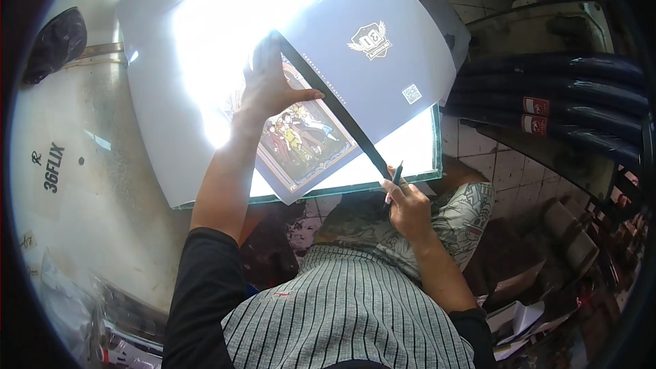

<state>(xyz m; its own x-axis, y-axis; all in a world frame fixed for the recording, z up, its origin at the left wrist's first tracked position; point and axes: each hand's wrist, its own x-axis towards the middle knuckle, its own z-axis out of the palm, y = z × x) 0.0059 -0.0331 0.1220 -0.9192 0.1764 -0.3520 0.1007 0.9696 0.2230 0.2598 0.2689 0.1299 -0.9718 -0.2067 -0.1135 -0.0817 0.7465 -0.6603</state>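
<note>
A printed sheet (379,92), dark blue with a winged crest and a framed picture of several figures, lies at a slant on a brightly lit glass panel (429,143). Across it runs a long black straight strip (352,121), like a ruler. My left hand (270,85) rests flat on the sheet, fingers stretched out and thumb spread onto the strip; glare washes out its fingertips. At the strip's near end, my right hand (408,205) is closed around a slim dark pen-like tool (397,174), its tip pointing up. Those fingers also touch the strip's end.
Large white paper (154,116) spreads under the printed sheet. A pale table (102,164) with a black bag (58,44) is at left. Dark blue wrapped rolls (567,106) lie at right, above a tiled floor (509,171). My patterned-clothed knee (465,215) is close to the panel's near edge.
</note>
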